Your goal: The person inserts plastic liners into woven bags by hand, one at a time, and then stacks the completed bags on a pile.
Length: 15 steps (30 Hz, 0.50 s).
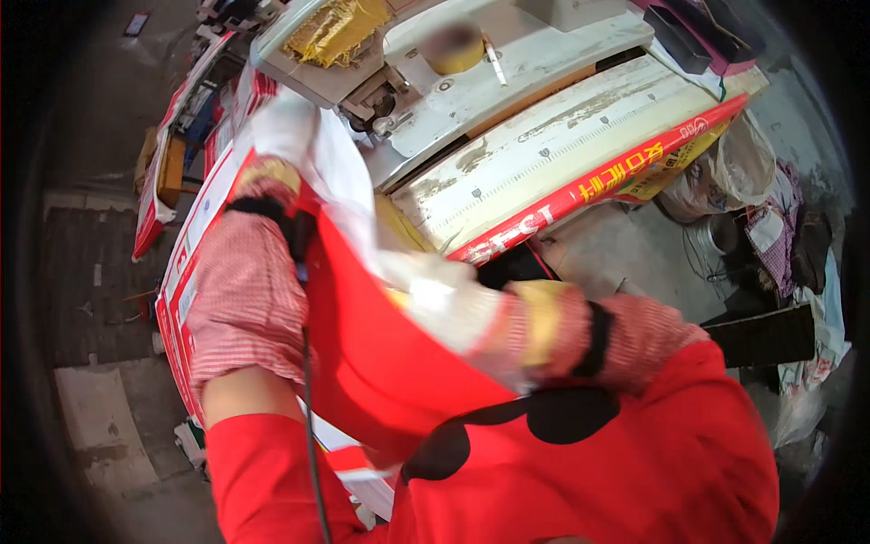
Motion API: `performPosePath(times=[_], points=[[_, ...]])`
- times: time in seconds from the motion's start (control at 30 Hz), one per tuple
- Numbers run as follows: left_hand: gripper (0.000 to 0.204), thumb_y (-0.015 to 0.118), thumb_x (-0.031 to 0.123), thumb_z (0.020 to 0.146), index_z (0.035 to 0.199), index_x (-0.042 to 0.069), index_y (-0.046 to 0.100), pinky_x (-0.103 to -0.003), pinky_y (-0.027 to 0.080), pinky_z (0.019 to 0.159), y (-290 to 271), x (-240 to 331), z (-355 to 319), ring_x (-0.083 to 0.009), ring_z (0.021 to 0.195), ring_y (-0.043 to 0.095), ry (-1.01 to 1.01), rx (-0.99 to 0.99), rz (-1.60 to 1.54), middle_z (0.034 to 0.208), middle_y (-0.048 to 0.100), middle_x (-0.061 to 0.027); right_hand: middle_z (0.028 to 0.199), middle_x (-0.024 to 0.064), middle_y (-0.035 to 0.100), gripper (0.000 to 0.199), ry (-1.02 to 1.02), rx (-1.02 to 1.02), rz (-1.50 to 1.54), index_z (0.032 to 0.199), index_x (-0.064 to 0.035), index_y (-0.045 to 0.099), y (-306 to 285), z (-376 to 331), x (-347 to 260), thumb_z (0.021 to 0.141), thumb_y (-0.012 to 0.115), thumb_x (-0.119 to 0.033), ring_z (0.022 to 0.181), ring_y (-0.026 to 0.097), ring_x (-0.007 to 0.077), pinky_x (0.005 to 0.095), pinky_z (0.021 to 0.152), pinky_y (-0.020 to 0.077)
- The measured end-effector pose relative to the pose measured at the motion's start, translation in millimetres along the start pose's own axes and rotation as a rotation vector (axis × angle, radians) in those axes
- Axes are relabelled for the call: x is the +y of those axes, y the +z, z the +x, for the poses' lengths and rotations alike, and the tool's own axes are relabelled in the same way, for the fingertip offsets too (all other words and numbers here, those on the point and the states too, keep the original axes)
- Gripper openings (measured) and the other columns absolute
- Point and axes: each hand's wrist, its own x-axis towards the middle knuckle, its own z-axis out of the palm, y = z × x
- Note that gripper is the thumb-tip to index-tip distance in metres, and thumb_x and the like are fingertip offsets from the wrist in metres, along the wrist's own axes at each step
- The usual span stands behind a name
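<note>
A red and white printed sheet, seemingly a sack [349, 331], spreads from my lap up to the sewing machine [412, 109]. My left hand [285, 131], in a white glove, is at the sack's far end beside the machine's left part. My right hand [444, 295], also gloved in white, is at the sack's right edge near the front of the table. White material stretches between the two gloves, and both appear closed on it. Motion blurs the gloves, so single fingers do not show. Checked red sleeve covers with dark bands cover both forearms.
A tape roll [451, 47] and a thin white stick [495, 60] lie on the machine. Yellow frayed material [337, 32] sits at its left. The worn white tabletop [535, 150] has a red printed strip along its front. A plastic-lined bin [739, 168] stands right.
</note>
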Motion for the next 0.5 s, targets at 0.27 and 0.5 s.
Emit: performPosePath(times=[0.27,0.5], points=[[0.009,0.051,0.017,0.078,0.084,0.013,0.057,-0.035,0.046,0.052,64,20,-16,-0.0241,0.064,0.059,0.327,0.339,-0.408,0.078,0.057,-0.0048,0.094,0.0045,0.062,0.028,0.608,0.216,0.231,0.110,-0.0085,0.057,-88,-63,40,0.082,0.051,-0.012,0.084,0.055,0.0097,0.0235,0.073,0.0434],[0.002,0.058,0.013,0.068,0.071,0.013,0.058,-0.036,0.046,0.057,75,10,3,-0.0268,0.068,0.058,0.441,0.435,-0.665,0.079,0.059,-0.0043,0.082,0.0081,0.063,0.034,0.261,0.353,-0.043,0.110,-0.0101,0.057,-68,-59,36,0.078,0.051,-0.003,0.075,0.059,0.0135,0.0229,0.066,0.0435]])
